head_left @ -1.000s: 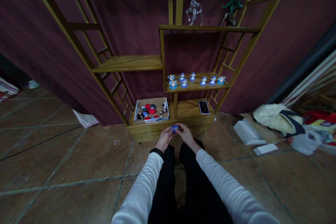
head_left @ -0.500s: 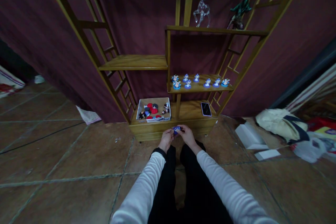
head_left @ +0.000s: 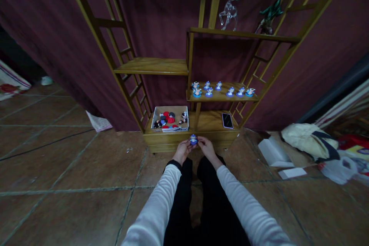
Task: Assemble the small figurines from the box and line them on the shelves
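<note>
A small blue-and-white figurine point(head_left: 193, 139) is held upright in front of the cabinet's lower edge. My left hand point(head_left: 182, 152) pinches it from the left side. The fingers of my right hand point(head_left: 206, 148) are closed at its right edge, touching its base. Just beyond my hands a cardboard box point(head_left: 170, 130) holds several loose toy figures point(head_left: 170, 117) in red, black and white. Similar small figurines point(head_left: 230, 92) stand on the shelf point(head_left: 221, 98) above and to the right, mostly blue and white, some pinkish on blue bases.
A phone point(head_left: 227, 120) lies on the cabinet's lower board, right of the box. Higher up stand a clear deer ornament point(head_left: 229, 13) and a dark green ornament point(head_left: 269, 17). White cartons point(head_left: 275, 152), a cream bag point(head_left: 307, 140) and a plastic bag point(head_left: 338, 171) lie on the floor at right.
The figurine has been turned upright and raised slightly, so more of it shows. My right hand has shifted a little to its right side. The whole view has moved slightly.
</note>
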